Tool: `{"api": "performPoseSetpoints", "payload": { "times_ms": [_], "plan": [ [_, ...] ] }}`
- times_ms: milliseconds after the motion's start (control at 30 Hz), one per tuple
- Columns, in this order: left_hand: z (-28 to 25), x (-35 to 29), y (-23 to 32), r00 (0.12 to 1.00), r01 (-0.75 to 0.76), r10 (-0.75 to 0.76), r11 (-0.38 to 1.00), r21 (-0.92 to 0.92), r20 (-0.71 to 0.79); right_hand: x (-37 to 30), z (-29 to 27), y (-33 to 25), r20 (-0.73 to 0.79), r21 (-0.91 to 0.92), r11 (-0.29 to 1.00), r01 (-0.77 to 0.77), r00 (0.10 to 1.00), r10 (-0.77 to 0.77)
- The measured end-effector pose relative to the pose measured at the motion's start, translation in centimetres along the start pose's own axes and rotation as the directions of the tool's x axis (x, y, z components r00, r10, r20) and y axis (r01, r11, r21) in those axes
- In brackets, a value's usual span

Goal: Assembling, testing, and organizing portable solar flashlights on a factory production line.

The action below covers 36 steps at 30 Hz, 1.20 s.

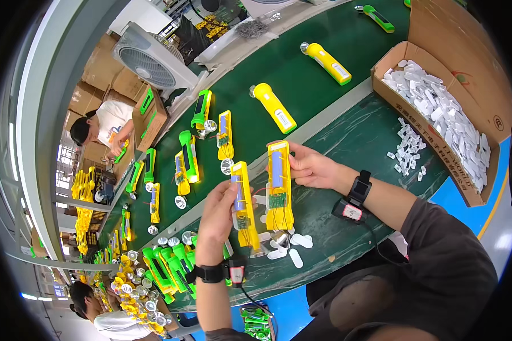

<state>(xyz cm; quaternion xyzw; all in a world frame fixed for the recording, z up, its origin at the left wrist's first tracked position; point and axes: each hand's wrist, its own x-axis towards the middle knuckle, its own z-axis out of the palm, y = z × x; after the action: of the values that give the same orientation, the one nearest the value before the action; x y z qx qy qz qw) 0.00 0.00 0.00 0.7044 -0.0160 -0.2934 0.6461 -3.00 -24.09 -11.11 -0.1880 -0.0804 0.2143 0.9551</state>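
My left hand (pixel 213 219) is closed around the side of an open yellow flashlight housing (pixel 243 199), with a purple cylindrical battery inside. Another open yellow flashlight housing (pixel 280 213) is gripped near its upper end by my right hand (pixel 317 169). Its battery, green circuit board and thin wires show. Both housings are held side by side, roughly upright, above the bench. Just below them a shiny reflector (pixel 280 238) hangs or rests; its attachment cannot be made out. Around it lie several white oval plastic pieces (pixel 296 258).
At right, a cardboard box (pixel 428 142) holds many white pieces, with a small white heap (pixel 407 149) beside it. Green-and-yellow flashlights (pixel 168 267) are piled at left. Yellow flashlights (pixel 273 108) lie along the green belt (pixel 233 85). Two people (pixel 111 122) work at left.
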Motion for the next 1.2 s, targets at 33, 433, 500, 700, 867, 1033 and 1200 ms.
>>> {"api": "performPoseSetpoints", "payload": {
  "times_ms": [33, 433, 500, 700, 867, 1033, 1200],
  "plan": [
    [-0.1, 0.2, 0.8, 0.999, 0.027, -0.030, 0.996, 0.082, 0.037, 0.0, 0.0, 0.2, 0.037, -0.028, 0.999, 0.024, 0.999, -0.023],
    [3.2, 2.9, 1.1, 0.972, -0.193, 0.032, 0.672, 0.715, 0.232, -1.1, 0.8, 1.8, -0.079, -0.350, 0.934, 0.071, 0.991, -0.105],
    [3.6, 3.1, 0.6, 0.975, -0.179, 0.017, 0.656, 0.733, 0.222, -0.9, 1.3, 1.9, -0.115, -0.349, 0.937, 0.038, 0.990, -0.083],
    [5.5, 2.4, -0.3, 0.951, -0.255, 0.255, 0.338, 0.906, 0.172, -0.9, 1.6, 2.6, -0.194, -0.366, 0.925, 0.100, 0.964, -0.181],
    [6.2, 3.0, -0.1, 0.947, -0.240, 0.292, 0.354, 0.904, 0.137, -1.3, 2.7, 2.5, -0.250, -0.391, 0.909, 0.143, 0.934, -0.254],
    [4.5, 2.6, -0.2, 0.938, -0.291, 0.308, 0.444, 0.848, 0.161, -1.3, 3.8, 2.7, -0.245, -0.442, 0.891, 0.103, 0.942, -0.230],
    [1.5, 1.0, 0.6, 0.942, -0.259, 0.305, 0.396, 0.881, 0.140, -1.2, 3.5, 2.6, -0.200, -0.471, 0.879, 0.075, 0.961, -0.189]
  ]
}}
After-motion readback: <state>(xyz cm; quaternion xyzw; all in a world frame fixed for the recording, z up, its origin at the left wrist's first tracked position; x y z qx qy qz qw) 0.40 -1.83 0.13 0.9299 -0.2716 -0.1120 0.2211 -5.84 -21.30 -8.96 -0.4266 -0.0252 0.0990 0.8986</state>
